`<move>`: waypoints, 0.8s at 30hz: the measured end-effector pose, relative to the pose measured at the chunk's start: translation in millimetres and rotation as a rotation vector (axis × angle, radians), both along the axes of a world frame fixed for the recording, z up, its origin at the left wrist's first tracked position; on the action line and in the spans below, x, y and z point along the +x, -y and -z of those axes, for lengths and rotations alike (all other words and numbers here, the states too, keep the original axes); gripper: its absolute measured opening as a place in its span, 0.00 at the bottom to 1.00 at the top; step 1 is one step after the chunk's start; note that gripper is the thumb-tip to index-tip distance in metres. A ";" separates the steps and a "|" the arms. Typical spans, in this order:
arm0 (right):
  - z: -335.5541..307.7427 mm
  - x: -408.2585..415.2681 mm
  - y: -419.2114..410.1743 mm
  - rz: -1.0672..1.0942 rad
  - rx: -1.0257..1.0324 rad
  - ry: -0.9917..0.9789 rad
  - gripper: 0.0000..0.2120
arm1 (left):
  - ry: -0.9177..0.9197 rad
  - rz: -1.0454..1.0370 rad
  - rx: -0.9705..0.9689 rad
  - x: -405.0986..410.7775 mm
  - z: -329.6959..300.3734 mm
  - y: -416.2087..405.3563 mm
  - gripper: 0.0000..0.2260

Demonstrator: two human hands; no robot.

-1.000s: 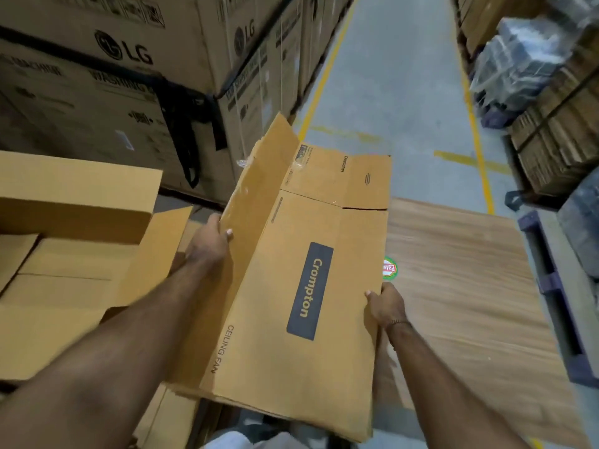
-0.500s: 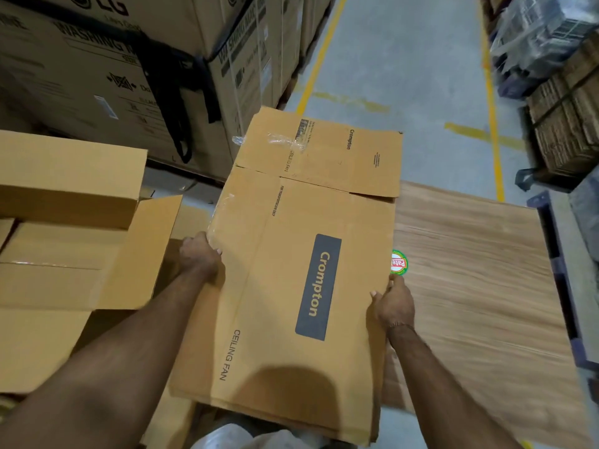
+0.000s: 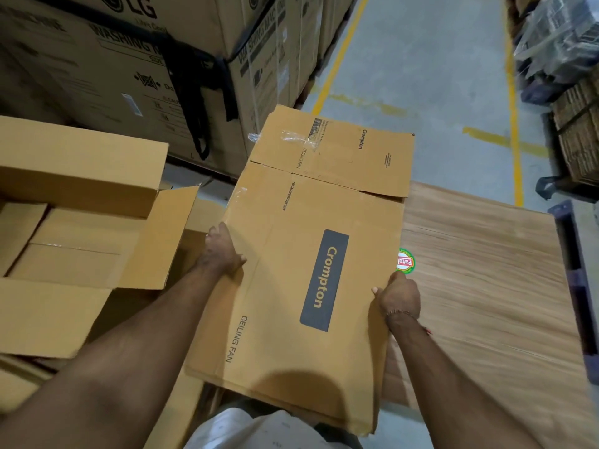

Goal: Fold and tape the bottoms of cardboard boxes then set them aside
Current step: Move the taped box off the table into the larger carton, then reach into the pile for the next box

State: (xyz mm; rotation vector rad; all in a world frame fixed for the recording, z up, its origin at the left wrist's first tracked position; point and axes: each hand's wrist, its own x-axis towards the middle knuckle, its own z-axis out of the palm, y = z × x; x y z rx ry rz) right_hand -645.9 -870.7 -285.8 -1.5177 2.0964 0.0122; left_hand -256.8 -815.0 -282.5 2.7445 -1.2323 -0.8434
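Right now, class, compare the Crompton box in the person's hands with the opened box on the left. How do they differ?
1. The Crompton box is flattened; the opened box stands formed, flaps up.
2. The left hand and right hand grip the Crompton box by its side edges; no hand touches the opened box.
3. The Crompton box shows a dark label; the opened box shows none.
Both are brown cardboard.

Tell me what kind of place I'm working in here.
Most likely a warehouse or stockroom: stacked LG washing machine cartons, yellow lane lines painted on the concrete floor, and a flattened Crompton ceiling fan box held in both hands.
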 end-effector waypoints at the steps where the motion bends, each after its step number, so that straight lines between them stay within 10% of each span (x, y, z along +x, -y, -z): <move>1: -2.5 -0.5 1.1 -0.043 0.016 -0.032 0.20 | 0.009 0.012 -0.001 -4.6 -2.9 -3.2 0.48; 13: -63.8 60.2 -46.6 -0.305 -0.108 0.076 0.19 | 0.061 0.036 -0.330 -49.3 -94.8 -140.0 0.31; 24: -146.9 155.5 -113.6 -0.701 -0.336 0.227 0.18 | 0.159 -0.446 -0.476 -6.9 -131.3 -286.6 0.25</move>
